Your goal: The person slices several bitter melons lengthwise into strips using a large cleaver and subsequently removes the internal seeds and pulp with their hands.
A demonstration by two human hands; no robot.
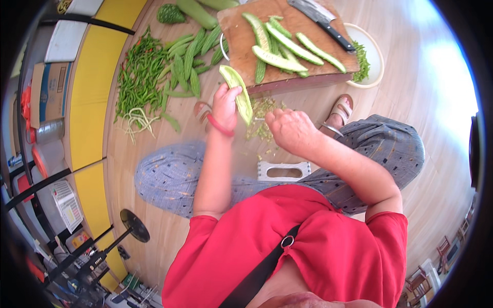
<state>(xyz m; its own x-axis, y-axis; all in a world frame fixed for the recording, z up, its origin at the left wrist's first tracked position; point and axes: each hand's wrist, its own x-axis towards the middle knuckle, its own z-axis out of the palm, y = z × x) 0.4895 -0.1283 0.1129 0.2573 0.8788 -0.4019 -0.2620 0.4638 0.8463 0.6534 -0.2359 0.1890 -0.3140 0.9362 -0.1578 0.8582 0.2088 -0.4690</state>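
My left hand (225,105) grips a halved pale green gourd (237,92), its hollow side turned up, just below the wooden cutting board (339,62). My right hand (291,129) is closed close beside the gourd's lower end; a thin metal tool seems to poke out of it, though blur hides what it is. Scraped seeds and pith (261,119) lie on the floor between my hands. Several halved gourd strips (280,46) rest on the board with a cleaver (322,20).
A heap of green chillies (137,77) and whole gourds (190,59) lies on the wooden floor at the left. A white bowl (374,51) of greens stands right of the board. A white plastic stool (284,170) sits under me. Boxes and containers line the left wall.
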